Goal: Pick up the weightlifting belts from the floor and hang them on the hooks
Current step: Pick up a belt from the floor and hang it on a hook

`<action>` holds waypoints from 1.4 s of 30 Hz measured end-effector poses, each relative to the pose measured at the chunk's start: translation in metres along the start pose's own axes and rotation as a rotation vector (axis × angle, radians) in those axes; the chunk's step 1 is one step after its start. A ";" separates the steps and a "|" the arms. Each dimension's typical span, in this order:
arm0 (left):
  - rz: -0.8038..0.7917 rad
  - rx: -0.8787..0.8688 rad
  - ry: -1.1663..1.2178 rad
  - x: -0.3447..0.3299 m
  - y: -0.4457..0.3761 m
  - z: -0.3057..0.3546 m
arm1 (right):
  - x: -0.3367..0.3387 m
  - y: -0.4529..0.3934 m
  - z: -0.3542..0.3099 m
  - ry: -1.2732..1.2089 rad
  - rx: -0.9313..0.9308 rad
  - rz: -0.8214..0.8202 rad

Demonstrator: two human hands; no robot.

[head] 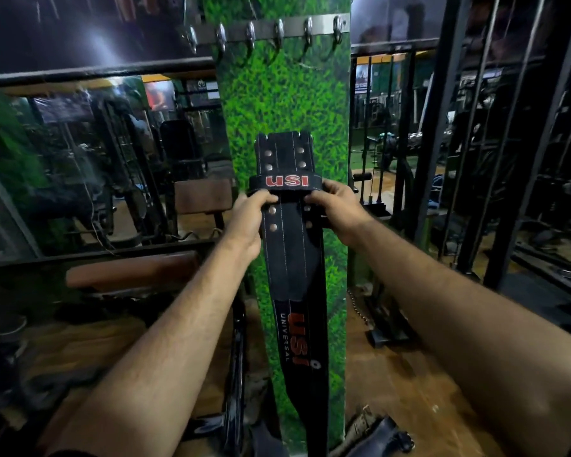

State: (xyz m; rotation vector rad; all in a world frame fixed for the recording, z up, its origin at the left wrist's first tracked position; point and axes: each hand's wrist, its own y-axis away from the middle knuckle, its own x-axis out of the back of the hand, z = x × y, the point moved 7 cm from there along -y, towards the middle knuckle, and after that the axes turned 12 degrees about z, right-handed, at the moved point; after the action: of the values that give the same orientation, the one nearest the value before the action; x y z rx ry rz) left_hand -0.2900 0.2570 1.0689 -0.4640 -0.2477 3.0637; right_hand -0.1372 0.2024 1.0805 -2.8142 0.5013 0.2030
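From the head camera, a pillar [287, 103] covered in a green grass print rises in the middle of the view. A metal rail with a row of hooks [279, 29] runs across its top, well above the hands, and every hook in sight is bare. Mirrors flank the pillar on both sides behind dark horizontal bars. To the left stands a brown padded bench [132, 270]; to the right a black steel rack [508, 127] fills the edge of the view. A chain [358, 308] hangs just right of the pillar, above the brown wooden floor [406, 387]. At the pillar's foot, dark objects lie on that floor, too dim to identify.

The black weightlifting belt [294, 258] is held upright in front of the pillar, its riveted end pointing up and its long tail hanging down toward the floor. A loop with red lettering crosses it just above the hands.

Both arms reach forward, bare to the elbow. The left hand [249, 222] grips the belt's left edge, fingers [266, 199] curled over the front below the loop. The right hand [338, 209] grips the right edge at the same height, fingers clamped round the belt.
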 end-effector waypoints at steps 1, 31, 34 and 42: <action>-0.023 -0.013 0.013 0.002 -0.002 0.005 | -0.001 0.001 0.002 0.035 -0.011 -0.006; 0.148 -0.180 -0.161 -0.172 -0.082 0.040 | 0.094 -0.149 -0.078 0.105 0.339 0.091; 0.179 -0.277 -0.142 -0.186 -0.094 0.059 | 0.094 -0.165 -0.100 0.099 0.460 0.131; 0.208 -0.370 -0.052 -0.210 -0.127 0.100 | 0.097 -0.204 -0.141 0.143 0.559 0.195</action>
State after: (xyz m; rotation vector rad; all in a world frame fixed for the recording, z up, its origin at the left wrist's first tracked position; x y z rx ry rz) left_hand -0.1183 0.3555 1.2450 -0.4472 -0.8278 3.2385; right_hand 0.0387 0.3149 1.2461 -2.2434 0.7351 -0.0921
